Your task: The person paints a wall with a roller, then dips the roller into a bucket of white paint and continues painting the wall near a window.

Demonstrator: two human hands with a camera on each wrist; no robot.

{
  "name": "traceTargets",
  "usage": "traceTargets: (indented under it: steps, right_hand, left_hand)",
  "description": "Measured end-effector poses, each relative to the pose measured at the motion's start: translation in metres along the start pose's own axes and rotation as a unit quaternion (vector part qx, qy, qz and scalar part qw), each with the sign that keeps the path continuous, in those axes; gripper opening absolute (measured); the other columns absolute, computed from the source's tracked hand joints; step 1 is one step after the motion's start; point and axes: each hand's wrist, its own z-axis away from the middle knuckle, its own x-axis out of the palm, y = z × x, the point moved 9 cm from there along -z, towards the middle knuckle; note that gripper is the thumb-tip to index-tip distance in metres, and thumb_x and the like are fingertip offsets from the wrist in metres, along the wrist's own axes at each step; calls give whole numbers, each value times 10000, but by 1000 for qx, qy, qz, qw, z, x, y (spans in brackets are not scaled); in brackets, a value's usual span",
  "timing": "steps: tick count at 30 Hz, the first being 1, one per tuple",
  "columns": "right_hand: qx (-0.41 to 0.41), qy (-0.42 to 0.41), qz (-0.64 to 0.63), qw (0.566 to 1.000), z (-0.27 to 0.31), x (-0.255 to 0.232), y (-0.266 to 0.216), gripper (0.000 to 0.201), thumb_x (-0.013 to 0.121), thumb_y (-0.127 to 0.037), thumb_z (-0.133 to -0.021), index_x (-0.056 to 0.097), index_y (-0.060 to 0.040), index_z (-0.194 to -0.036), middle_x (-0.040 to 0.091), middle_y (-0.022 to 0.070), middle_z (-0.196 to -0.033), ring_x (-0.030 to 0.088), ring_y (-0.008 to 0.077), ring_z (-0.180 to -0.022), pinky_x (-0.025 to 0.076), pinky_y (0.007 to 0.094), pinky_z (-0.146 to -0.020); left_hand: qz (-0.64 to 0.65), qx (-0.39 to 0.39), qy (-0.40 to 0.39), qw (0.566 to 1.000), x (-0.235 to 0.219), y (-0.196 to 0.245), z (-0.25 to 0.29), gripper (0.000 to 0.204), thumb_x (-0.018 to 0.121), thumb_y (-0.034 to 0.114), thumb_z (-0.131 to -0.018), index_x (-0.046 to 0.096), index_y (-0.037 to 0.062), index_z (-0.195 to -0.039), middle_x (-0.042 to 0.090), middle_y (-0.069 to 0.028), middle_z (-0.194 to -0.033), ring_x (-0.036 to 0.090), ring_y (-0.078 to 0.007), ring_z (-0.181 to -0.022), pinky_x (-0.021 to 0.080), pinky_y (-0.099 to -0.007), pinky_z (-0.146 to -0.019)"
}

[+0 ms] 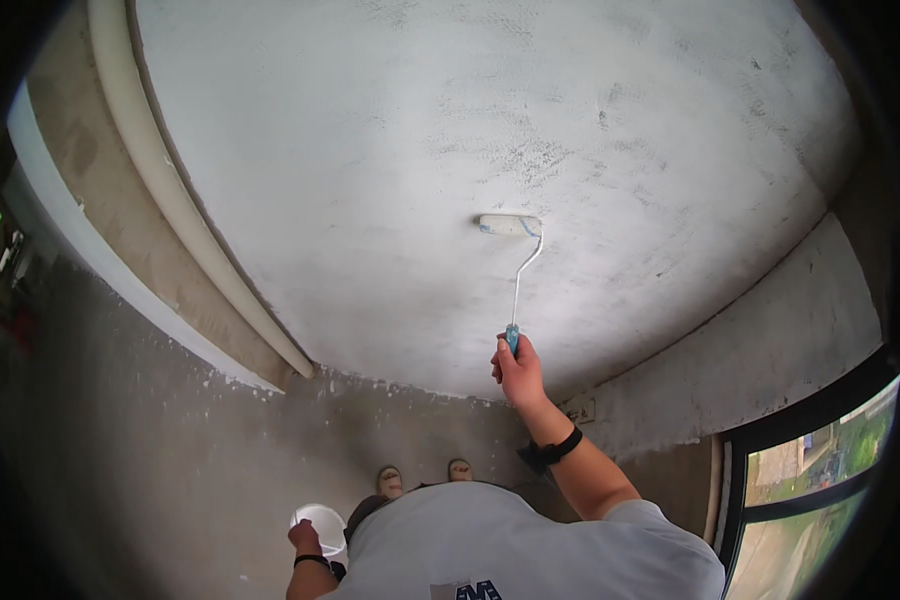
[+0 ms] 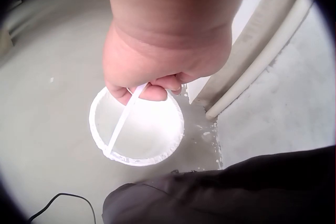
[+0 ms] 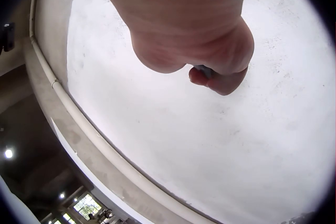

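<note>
- At the far left, one pale pipe point(image 1: 163, 170) is running beside the wall point(image 1: 350, 250); working there is probably calling for short, careful strokes, so that the pipe is staying clean.
- The left hand point(image 1: 306, 538) is clasping the strap handle point(image 2: 125, 120) of a white bucket point(image 2: 142, 160). The bucket is perhaps hanging clear of the floor point(image 1: 200, 430), though the downward view is making this hard to tell. Holding it level is likely guarding against spills.
- In the middle, the roller point(image 1: 510, 225) is showing crosswise against the wall; even pressure along the whole sleeve would be leaving fewer ridges.
- The right hand point(image 1: 519, 370) is wrapping its fingers round the roller's blue grip point(image 1: 512, 335), well apart from the left; a relaxed wrist and overlapping strokes would be serving best.
- Above the roller and off to its right, dark patches point(image 1: 530, 155) are showing through the white; a well-loaded sleeve and crossing strokes would be covering them better.
- Counting left to right, the views are giving one pipe, one bucket, two shoes point(image 1: 390, 482), one roller, two hands, and two window panes point(image 1: 820, 455) at the lower right.
</note>
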Motion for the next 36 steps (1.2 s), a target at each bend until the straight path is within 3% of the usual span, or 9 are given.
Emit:
traceTargets:
  steps: [2, 9, 15, 20, 26, 27, 30, 31, 36]
  right_hand:
    - [-4, -6, -10, 1000, 0, 6, -2, 204, 538, -234, -1016, 544, -38, -1070, 569, 24, -727, 527, 80, -569, 435, 248, -507]
    - [66, -29, -24, 997, -4, 3, 74, 210, 534, -237, -1026, 521, -28, -1039, 503, 23, -665, 488, 112, -502, 416, 271, -459]
    - [143, -25, -20, 989, 20, -20, 140, 227, 550, -246, -1014, 500, -53, -907, 486, 21, -632, 474, 123, -486, 407, 283, -449]
    - [194, -17, 3, 981, 46, -49, 179, 286, 559, -269, -1010, 477, -72, -821, 472, 24, -602, 452, 137, -460, 374, 296, -423]
    - [272, 25, -44, 961, 76, -80, 198, 311, 583, -281, -992, 466, -88, -779, 460, 20, -585, 429, 137, -433, 346, 310, -388]
    - [296, 27, -56, 953, 80, -82, 196, 310, 590, -283, -984, 465, -90, -776, 457, 19, -581, 423, 136, -429, 346, 314, -383]
    - [296, 86, -73, 948, 90, -98, 191, 309, 598, -287, -971, 468, -91, -771, 457, 19, -578, 420, 137, -415, 349, 320, -373]
    - [272, 111, -53, 954, 87, -106, 186, 308, 599, -289, -967, 471, -90, -769, 460, 19, -577, 423, 139, -406, 352, 323, -368]
    - [185, 137, -10, 973, 69, -127, 144, 310, 593, -289, -969, 486, -78, -769, 468, 18, -567, 448, 145, -391, 367, 322, -368]
  left_hand:
    - [-92, -3, -48, 995, 14, -14, -2, 228, 589, 250, -934, 710, 173, -1111, 733, -114, -997, 709, -283, -945, 557, -388, -813]
    - [46, -106, -21, 993, 9, -27, 21, 221, 649, 240, -894, 714, 162, -1091, 735, -111, -978, 711, -284, -934, 554, -399, -816]
    - [-241, 66, -22, 968, 4, -11, 16, 254, 663, 272, -880, 712, 144, -1094, 736, -107, -984, 711, -280, -930, 549, -405, -818]
    - [18, -118, -28, 993, 6, -26, 3, 284, 731, 223, -818, 718, 158, -1094, 730, -128, -993, 700, -280, -965, 545, -412, -831]
    - [-6, 5, -8, 1000, -26, 32, 13, 418, 605, 319, -853, 706, -86, -880, 711, -251, -990, 681, -368, -985, 515, -413, -878]
    - [176, -104, -11, 979, -1, -4, -11, 400, 609, 296, -852, 701, -92, -869, 720, -239, -958, 698, -347, -925, 532, -413, -829]
    - [97, -11, -131, 987, 7, 11, -27, 433, 745, 298, -801, 648, 146, -1194, 634, -32, -1221, 657, -176, -1077, 559, -347, -839]
    - [238, 80, -48, 967, -8, 35, -21, 290, 674, 130, -768, 626, -104, -933, 670, -175, -850, 654, -313, -712, 514, -422, -604]
    - [215, 153, -68, 962, -12, 94, -40, 282, 672, 131, -782, 623, -102, -933, 654, -166, -839, 642, -315, -697, 510, -421, -595]
